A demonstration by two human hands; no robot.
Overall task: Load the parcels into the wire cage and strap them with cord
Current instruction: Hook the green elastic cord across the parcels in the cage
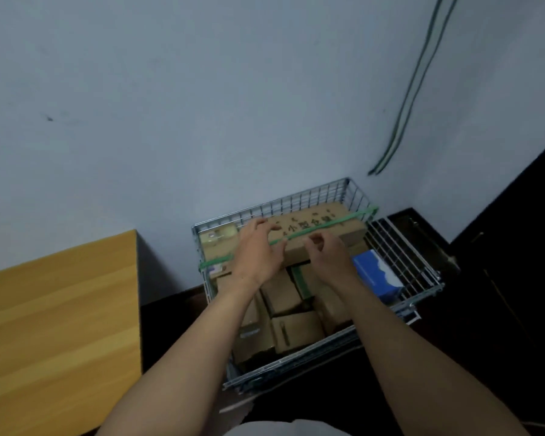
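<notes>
Pale wall (202, 105) behind. My left hand (258, 251) is pressing the cord (334, 222), fingers spread; right hand (329, 256) curling, grip unclear. Cord seems springy; pinch mid-span.

Left hand (258, 251) and right hand (329, 254) apparently touch green cord (334, 223) over parcel (350, 231).
</notes>
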